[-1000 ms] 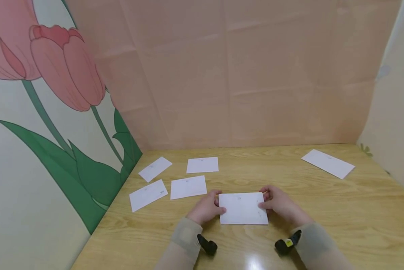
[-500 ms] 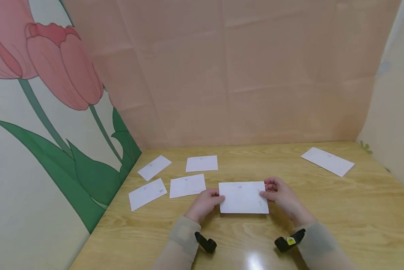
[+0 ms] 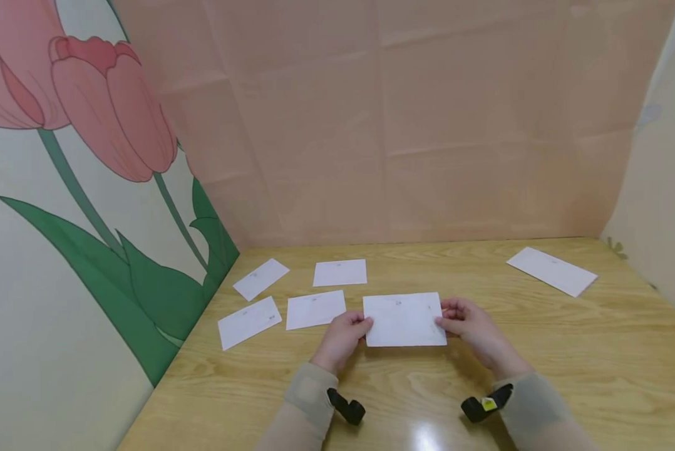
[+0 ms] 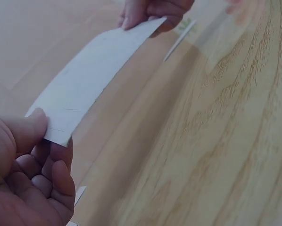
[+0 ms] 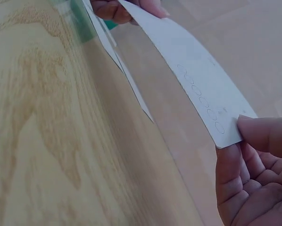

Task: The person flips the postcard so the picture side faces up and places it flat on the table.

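A white rectangular paper card [image 3: 404, 319] is held up off the tabletop in the head view, with a small mark near its top edge. My left hand [image 3: 343, 338] pinches its left end, thumb on the near face. At the other end my right hand [image 3: 475, 332] pinches it the same way. In the right wrist view the card [image 5: 197, 75] bends slightly and carries a row of printed ovals near the right thumb. Two thin lines show on the card [image 4: 94, 70] by the left thumb in the left wrist view.
Several similar white cards lie at the left, including a near-left card [image 3: 250, 322] and a middle card [image 3: 315, 309]. A longer white card or stack [image 3: 551, 271] lies at the back right. A pink sheet [image 3: 416, 125] backs the wooden table [image 3: 540, 351].
Both hands have raised the held card away from the person, up in the head view. The cards on the table have stayed put.
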### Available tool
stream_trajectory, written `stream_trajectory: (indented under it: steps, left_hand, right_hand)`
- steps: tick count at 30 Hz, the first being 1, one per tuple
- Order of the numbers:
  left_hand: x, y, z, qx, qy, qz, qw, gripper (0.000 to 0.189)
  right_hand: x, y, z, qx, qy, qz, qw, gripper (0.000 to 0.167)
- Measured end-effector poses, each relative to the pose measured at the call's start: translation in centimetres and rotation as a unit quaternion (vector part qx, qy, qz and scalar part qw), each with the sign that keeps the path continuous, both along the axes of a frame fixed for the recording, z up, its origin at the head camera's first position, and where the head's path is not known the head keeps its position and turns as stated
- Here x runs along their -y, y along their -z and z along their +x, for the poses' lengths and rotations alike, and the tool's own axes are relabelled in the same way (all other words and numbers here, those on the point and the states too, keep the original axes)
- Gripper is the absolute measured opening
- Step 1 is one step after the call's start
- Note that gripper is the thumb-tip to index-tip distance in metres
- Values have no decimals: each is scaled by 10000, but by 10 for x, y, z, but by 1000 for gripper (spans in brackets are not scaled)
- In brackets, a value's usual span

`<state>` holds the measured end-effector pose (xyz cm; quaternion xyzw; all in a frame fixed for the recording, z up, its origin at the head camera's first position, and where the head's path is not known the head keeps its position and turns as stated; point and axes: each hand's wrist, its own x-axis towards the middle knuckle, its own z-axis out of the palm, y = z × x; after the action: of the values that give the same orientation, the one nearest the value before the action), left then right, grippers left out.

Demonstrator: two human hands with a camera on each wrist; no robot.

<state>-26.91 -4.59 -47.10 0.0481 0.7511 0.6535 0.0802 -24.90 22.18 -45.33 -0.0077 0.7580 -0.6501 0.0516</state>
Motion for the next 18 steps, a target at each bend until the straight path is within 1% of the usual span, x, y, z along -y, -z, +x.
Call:
stream_trajectory:
  steps: [2, 7, 13, 18]
  left_hand:
    - [0, 0, -1, -59, -110, 108, 9999, 23]
    - [-1, -2, -1, -181, -333, 156, 9992, 26]
    - [-3, -5, 1, -267, -460, 276, 9982, 27]
    - [-3, -6, 0, -355, -424, 409, 9976, 27]
  right_hand:
    - [0, -1, 0, 44, 10, 19, 10000, 42]
    - [0, -3, 0, 43, 70, 16, 10000, 39]
    - [-1, -6, 1, -69, -12, -86, 9999, 38]
    - [0, -8, 2, -299, 1, -90, 9995, 35]
